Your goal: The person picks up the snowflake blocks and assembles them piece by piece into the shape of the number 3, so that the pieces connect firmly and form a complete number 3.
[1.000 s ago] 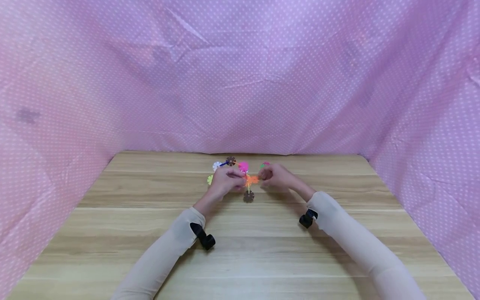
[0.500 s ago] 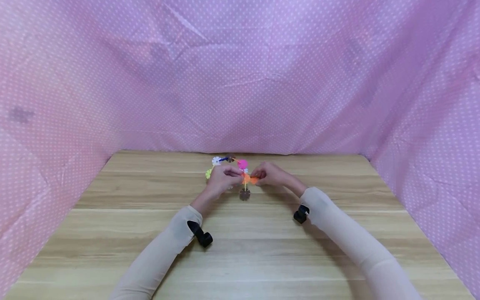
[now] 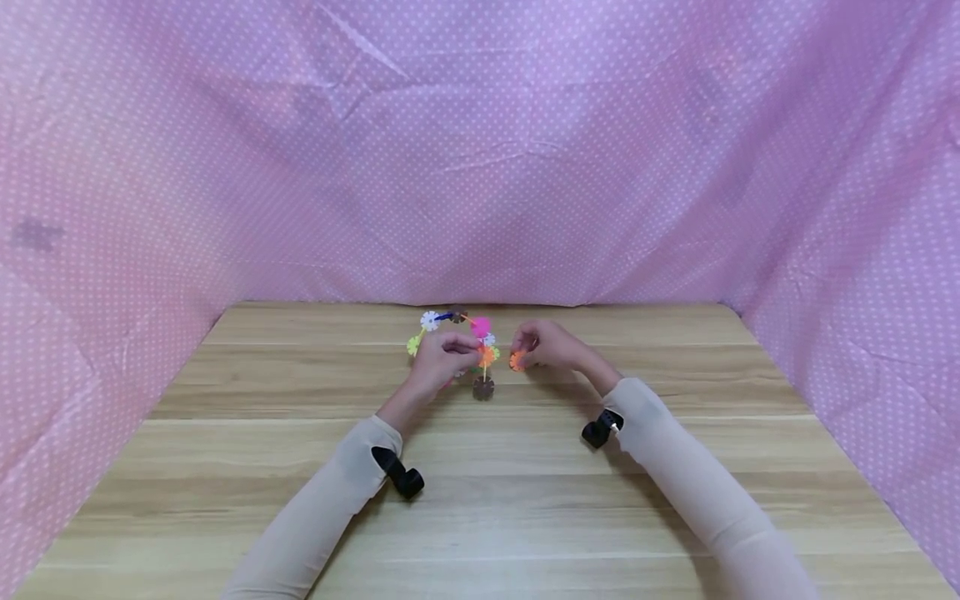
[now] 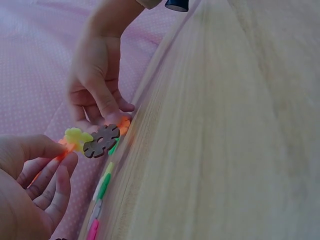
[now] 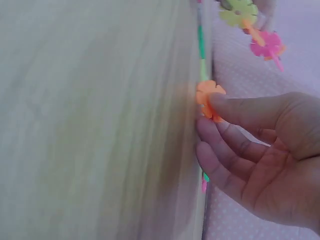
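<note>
1. Head view: a toy (image 3: 467, 346) of plastic discs and sticks is gripped by the left hand (image 3: 441, 360), fingers curled round its sticks. An orange disc (image 3: 517, 360) is pinched by the right hand (image 3: 546, 346), just beside the toy but apart from it, low over the table (image 3: 480, 492). A brown disc (image 3: 483, 387) hangs at the toy's near end. For a clean fit, the toy is best held steady while the disc's notch is lined up squarely with a free stick end; pressure should be kept light so nothing is bent.

2. Left wrist view: a stick is clamped between the left hand's (image 4: 30, 185) thumb and fingers, with a yellow-green disc (image 4: 76, 137) and the brown disc (image 4: 101, 141) just past the fingertips. The right hand (image 4: 97, 85) is seen opposite, the orange disc (image 4: 123, 124) at its fingertips, near the brown disc. Whether they touch cannot be told.

3. Right wrist view: the orange disc (image 5: 209, 97) is nipped edge-on between thumb and forefinger of the right hand (image 5: 260, 155), most of its face left bare beyond the tips. A green stick (image 5: 200, 47) runs on from it, and a pink disc (image 5: 267, 45) and a green disc (image 5: 239, 11) are seen further off. The pinch is best kept at the rim so the notches stay free.
</note>
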Demonstrator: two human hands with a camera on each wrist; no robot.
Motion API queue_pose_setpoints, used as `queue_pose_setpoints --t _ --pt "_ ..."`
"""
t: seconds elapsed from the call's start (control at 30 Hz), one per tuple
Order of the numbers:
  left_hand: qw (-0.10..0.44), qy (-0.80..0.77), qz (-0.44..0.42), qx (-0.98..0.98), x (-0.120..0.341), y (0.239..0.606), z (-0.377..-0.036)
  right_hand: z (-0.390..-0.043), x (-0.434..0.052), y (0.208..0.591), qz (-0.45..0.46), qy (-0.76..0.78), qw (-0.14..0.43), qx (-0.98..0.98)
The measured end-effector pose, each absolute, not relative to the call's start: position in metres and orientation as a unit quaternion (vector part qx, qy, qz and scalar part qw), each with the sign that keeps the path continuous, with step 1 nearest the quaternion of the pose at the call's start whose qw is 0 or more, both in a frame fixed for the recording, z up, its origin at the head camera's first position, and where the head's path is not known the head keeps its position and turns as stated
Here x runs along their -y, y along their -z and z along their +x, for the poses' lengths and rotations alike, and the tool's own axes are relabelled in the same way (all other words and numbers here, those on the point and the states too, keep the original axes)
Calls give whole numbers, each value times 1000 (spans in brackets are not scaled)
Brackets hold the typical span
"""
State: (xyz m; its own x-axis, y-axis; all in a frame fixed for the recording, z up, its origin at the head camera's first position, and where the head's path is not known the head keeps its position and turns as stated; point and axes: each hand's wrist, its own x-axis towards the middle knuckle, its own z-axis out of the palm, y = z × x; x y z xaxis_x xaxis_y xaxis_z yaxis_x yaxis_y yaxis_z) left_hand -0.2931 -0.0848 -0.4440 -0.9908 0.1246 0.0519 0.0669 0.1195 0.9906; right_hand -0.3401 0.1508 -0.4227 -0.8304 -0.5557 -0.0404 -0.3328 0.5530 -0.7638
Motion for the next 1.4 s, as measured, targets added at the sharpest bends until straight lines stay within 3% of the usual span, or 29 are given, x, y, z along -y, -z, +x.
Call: queue_pose_setpoints --t 0.27,0.7,1.4 --pt "24 -659 54 -750 82 441 -291 -328 -149 415 -212 476 99 -848" --pt "16 -647 54 -760 81 436 -292 -323 -135 413 -242 535 24 -809" --pt "31 -647 75 -758 84 435 -293 -318 -129 417 -266 540 5 -799"
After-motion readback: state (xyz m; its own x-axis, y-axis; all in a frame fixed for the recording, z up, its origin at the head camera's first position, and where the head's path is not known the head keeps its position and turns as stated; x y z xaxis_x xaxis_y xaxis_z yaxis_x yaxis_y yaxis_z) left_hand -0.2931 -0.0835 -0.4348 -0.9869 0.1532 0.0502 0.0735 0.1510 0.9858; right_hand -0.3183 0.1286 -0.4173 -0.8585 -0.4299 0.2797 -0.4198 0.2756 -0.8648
